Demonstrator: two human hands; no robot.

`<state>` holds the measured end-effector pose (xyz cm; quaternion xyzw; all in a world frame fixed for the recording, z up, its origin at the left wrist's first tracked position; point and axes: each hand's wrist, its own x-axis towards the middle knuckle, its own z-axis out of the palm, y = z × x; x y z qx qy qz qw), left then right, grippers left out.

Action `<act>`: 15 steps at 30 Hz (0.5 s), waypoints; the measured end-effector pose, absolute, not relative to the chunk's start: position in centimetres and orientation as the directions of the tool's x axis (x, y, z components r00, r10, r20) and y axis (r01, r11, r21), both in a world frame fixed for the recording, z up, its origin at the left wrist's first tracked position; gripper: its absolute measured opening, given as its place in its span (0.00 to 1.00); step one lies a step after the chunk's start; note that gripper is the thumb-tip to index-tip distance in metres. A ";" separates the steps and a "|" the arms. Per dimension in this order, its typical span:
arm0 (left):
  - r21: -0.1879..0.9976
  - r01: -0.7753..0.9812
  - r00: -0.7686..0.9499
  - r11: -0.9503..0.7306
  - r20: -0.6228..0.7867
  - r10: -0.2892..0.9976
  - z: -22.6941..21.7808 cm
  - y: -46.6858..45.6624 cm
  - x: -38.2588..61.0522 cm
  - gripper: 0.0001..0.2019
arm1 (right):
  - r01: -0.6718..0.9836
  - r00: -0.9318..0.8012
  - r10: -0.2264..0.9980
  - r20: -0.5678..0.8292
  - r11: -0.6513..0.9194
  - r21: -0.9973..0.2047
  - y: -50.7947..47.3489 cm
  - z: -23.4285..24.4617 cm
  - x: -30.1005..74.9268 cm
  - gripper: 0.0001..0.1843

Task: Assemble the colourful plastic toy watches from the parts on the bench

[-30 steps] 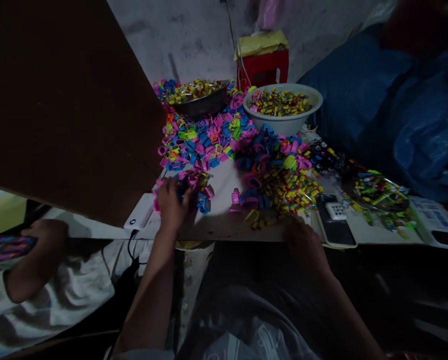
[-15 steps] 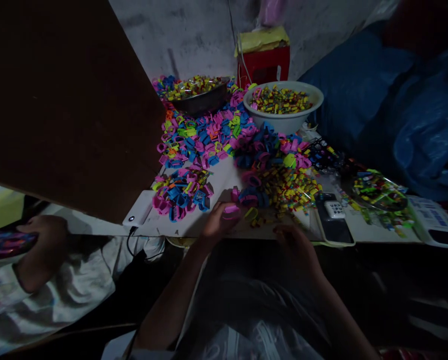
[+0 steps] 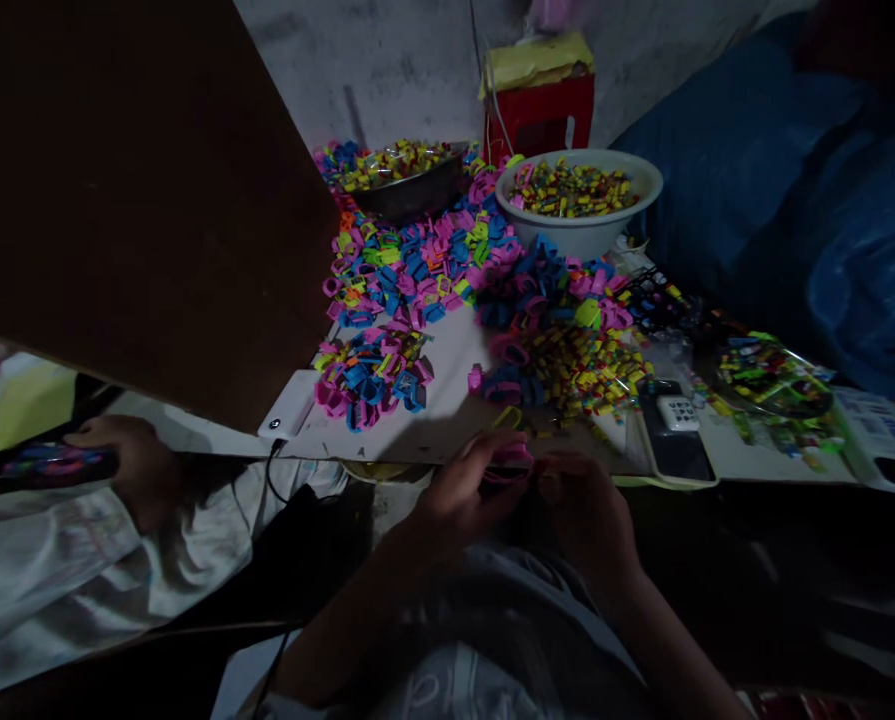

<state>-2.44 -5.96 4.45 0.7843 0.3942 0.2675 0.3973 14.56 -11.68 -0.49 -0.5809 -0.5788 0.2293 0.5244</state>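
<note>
My left hand (image 3: 458, 495) is closed around a pink plastic toy watch (image 3: 508, 462), held at the table's front edge. Close beside it, my right hand (image 3: 586, 505) has its fingers pinched together near the watch; a small yellowish piece seems to be at the fingertips, too dark to make out. Just beyond the hands lies a loose yellow-green band (image 3: 507, 417). Small yellow-and-red pieces (image 3: 597, 370) are heaped beyond my right hand. A cluster of pink and blue toy watches (image 3: 372, 380) sits to the left, with a larger pile (image 3: 424, 260) behind.
A grey-white basin (image 3: 578, 235) and a dark bowl (image 3: 409, 195) hold more small pieces. A phone (image 3: 676, 450) and a white power bank (image 3: 286, 405) lie on the table (image 3: 447, 350). A brown board (image 3: 154, 220) stands left, by another person's hand (image 3: 136, 465).
My left hand has moved right and toward me with the pink toy watch. My right hand has closed in beside it. The other person's hand has shifted right in view.
</note>
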 end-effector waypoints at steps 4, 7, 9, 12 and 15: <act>0.842 0.420 0.515 -0.339 0.087 0.853 4.3 -6.1 -2.1 0.24 | 0.455 0.259 0.889 0.379 0.233 -0.859 -12.2 -0.8 14.5 0.06; 0.846 0.361 0.506 -0.393 0.176 0.844 4.4 -6.2 -1.9 0.20 | 0.468 0.248 0.867 0.433 0.284 -0.837 -12.4 -0.6 14.4 0.05; 0.828 0.322 0.524 -0.459 0.247 0.815 4.7 -6.2 -1.8 0.12 | 0.491 0.236 0.850 0.470 0.313 -0.813 -12.4 -0.4 14.4 0.06; 0.809 0.334 0.535 -0.483 0.259 0.804 5.0 -6.2 -1.7 0.06 | 0.527 0.175 0.828 0.532 0.378 -0.761 -12.4 0.2 14.4 0.07; 0.815 0.355 0.533 -0.458 0.227 0.815 5.2 -6.4 -1.9 0.06 | 0.612 0.065 0.835 0.547 0.399 -0.683 -12.4 1.2 14.5 0.09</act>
